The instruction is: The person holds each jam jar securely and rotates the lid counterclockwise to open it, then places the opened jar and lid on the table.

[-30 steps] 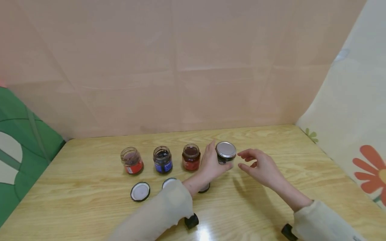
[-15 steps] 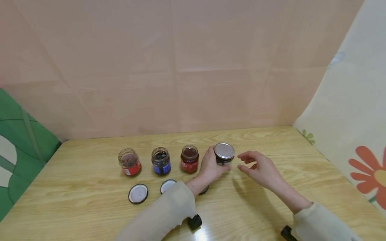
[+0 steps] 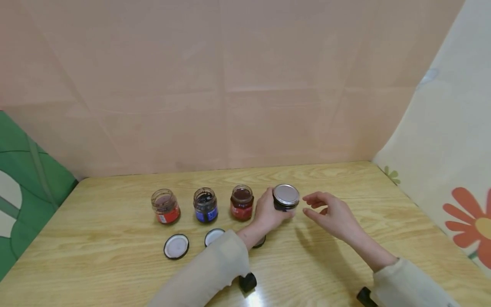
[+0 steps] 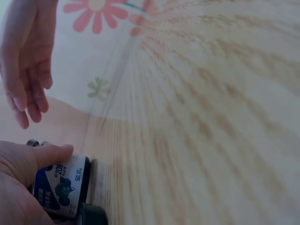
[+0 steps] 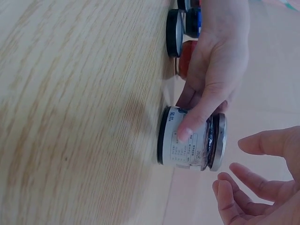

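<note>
Gripped round its side by left hand (image 3: 268,211): silver-lidded jar (image 3: 285,197), blue label reading "209", "50"; right hand (image 3: 333,214) just beside, fingers loose, holding nothing

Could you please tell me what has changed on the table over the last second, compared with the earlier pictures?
Hardly anything. The left hand still grips the lidded jar standing on the table, and the right hand still hovers open just beside it, not touching. The three open jars and the loose lids lie where they were; small shifts look like camera movement.
</note>
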### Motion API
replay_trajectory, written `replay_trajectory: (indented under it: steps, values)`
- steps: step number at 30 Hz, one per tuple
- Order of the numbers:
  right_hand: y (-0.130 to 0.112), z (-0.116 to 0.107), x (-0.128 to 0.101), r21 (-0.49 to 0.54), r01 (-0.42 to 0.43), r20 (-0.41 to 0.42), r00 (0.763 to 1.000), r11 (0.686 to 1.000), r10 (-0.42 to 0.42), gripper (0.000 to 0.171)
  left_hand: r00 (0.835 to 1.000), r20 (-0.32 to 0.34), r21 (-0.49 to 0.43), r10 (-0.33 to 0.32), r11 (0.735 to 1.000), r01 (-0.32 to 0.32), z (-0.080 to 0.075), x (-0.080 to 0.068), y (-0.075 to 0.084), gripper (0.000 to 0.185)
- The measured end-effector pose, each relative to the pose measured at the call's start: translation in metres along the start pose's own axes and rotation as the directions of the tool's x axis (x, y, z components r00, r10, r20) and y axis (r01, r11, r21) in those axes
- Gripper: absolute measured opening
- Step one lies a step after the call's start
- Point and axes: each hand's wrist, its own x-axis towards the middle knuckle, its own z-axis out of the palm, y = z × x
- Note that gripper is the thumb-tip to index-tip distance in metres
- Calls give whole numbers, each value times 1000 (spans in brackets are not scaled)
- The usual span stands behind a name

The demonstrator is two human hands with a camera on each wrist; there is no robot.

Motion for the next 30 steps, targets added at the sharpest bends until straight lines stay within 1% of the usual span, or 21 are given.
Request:
replay_trajectory:
  steps: [6, 9, 11, 15, 18, 22, 28, 30]
  values:
    - [0, -1, 0, 3, -2, -4, 1000, 1000, 2, 27, 1000, 1, -3, -7, 1000, 7, -4, -1, 1, 70]
    - [0, -2, 1, 7, -1, -12, 1000, 1000, 1, 28, 1000, 11, -21, -18, 1000, 19, -6, -2, 3, 69]
    - [1, -3, 1, 14, -4, -26, 1000, 1000, 4, 29, 999, 24, -34, -37, 999, 38, -8, -4, 5, 68]
    - [-1, -6, 2, 30, -33, -56, 998, 999, 35, 37, 996, 57, -41, -73, 996, 75, -11, -8, 8, 68]
    - [-2, -6, 3, 47, -62, -59, 996, 997, 65, 46, 995, 70, -35, -77, 996, 80, -14, -12, 11, 68]
    - [-2, -5, 3, 70, -99, -40, 994, 993, 102, 54, 995, 77, -17, -55, 998, 56, -17, -17, 16, 69]
    - [-4, -1, 3, 97, -191, -12, 981, 977, 193, 59, 996, 91, 60, 20, 998, -25, -25, -24, 24, 68]
    - [-5, 1, 2, 110, -209, -4, 977, 972, 211, 59, 994, 99, 80, 37, 996, -45, -29, -27, 25, 67]
